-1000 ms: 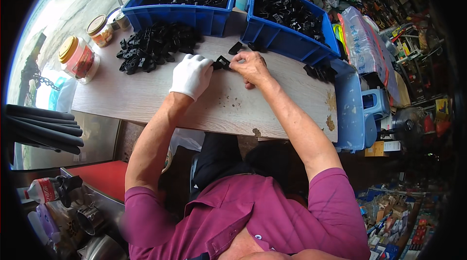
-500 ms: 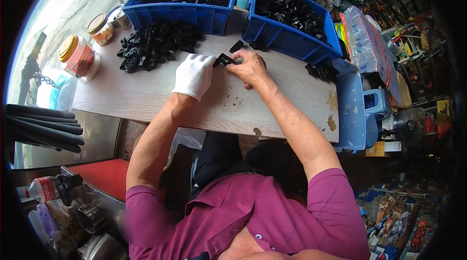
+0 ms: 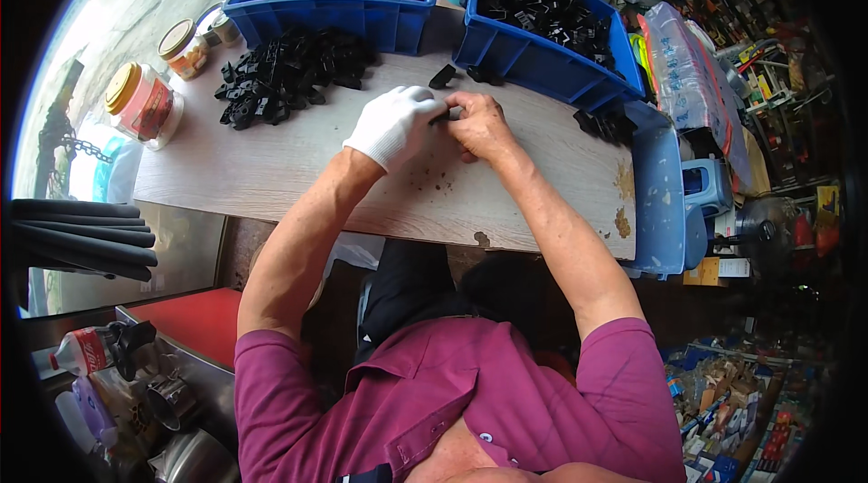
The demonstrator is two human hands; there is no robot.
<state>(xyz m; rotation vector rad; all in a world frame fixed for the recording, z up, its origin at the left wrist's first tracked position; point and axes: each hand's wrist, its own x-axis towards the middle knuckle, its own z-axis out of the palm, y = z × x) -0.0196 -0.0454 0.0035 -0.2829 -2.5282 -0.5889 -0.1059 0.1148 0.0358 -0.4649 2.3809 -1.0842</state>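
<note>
Two blue bins (image 3: 362, 17) of black parts back my wooden bench (image 3: 271, 175); a loose pile (image 3: 289, 76) lies left, jars (image 3: 145, 103) beyond. Gloved left hand (image 3: 393, 126) and bare right hand (image 3: 479, 126) meet mid-bench, both pinching one small black part (image 3: 441, 117), mostly hidden; its axis I cannot tell.

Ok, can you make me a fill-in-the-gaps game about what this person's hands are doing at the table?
1. The left hand wears a white ____.
2. Both hands pinch one small black plastic part; the right hand is ____.
3. The loose pile of black parts lies on the wooden table, on the person's ____ side.
4. The two bins behind the hands are coloured ____.

Missing words: glove; bare; left; blue
</note>
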